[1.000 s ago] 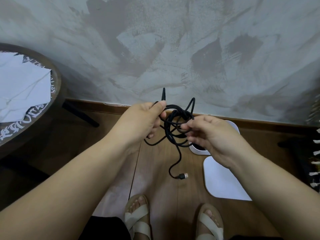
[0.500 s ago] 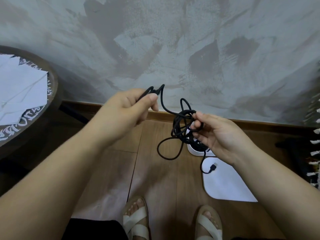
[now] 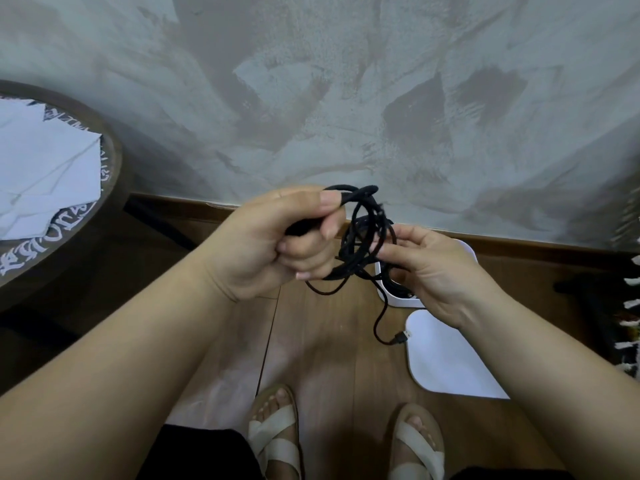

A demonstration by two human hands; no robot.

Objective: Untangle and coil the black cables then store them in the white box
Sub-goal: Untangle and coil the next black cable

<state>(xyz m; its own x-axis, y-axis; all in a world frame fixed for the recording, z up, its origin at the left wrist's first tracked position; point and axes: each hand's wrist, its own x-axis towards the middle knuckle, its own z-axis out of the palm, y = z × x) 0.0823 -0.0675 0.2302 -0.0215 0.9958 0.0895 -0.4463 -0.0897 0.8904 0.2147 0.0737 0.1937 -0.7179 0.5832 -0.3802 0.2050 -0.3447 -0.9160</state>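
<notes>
A tangled black cable (image 3: 363, 237) hangs in loose loops between my two hands, above the floor. My left hand (image 3: 277, 244) grips one stretch of it, thumb pressed on the strand and fingers curled round it. My right hand (image 3: 426, 268) pinches the loops on their right side. One free end with a plug (image 3: 401, 337) dangles below. The white box (image 3: 464, 251) stands on the floor by the wall, mostly hidden behind my right hand. Its white lid (image 3: 446, 358) lies flat on the floor in front of it.
A round dark table (image 3: 104, 188) with white paper on it stands at the left. A grey plastered wall with a wooden skirting board rises just ahead. My sandalled feet (image 3: 277, 434) are on the wooden floor below. A dark fringed object sits at the right edge.
My left hand has come back down and right toward the bundle, bringing its strand with it. The loops are gathered closer between both hands; the plug end still dangles over the lid.
</notes>
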